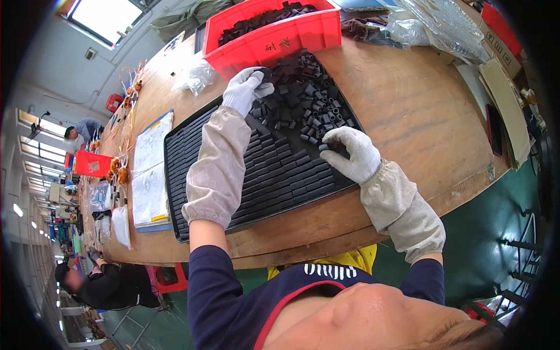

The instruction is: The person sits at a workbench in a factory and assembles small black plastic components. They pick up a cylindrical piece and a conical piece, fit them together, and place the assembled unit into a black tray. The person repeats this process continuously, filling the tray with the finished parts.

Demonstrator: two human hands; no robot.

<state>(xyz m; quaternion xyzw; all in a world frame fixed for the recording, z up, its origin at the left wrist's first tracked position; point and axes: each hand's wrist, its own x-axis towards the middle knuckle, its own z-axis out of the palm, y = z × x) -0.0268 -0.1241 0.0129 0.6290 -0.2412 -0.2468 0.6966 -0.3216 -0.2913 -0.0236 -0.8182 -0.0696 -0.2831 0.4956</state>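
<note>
Your left hand (246, 88), in a white glove, reaches to about 12 o'clock of the black tray (175, 175), fingers curled down into the loose pile of small black tubes (306, 93). It looks pinched on a dark piece at the fingertips, but you can't tell for sure how much it holds. A beige sleeve cover (217, 169) runs along your left forearm, lying across the tray's middle.

Your right hand (350, 153), also white-gloved, sits at about 3 o'clock of the tray, fingers closed loosely over a black piece at the edge of the filled rows. Whether it really grips that piece is hard to tell; the fingers hide it. The right forearm has the same kind of beige cover (402, 213).

The tray lies slanted on the wooden table (408, 111). Black pieces sit packed in neat rows (280, 175) across its near half; the loose pile covers the far end, toward 1 o'clock.

A red bin (274, 41) full of more black pieces touches the tray's far end at 12 o'clock. Clear plastic bags (195, 76) lie at 11 o'clock. Paper sheets (150, 175) lie just beside the tray at 9 o'clock. Cardboard (501, 99) sits at 3 o'clock near the table edge. Another person (111, 286) sits at 8 o'clock, farther along the table.
</note>
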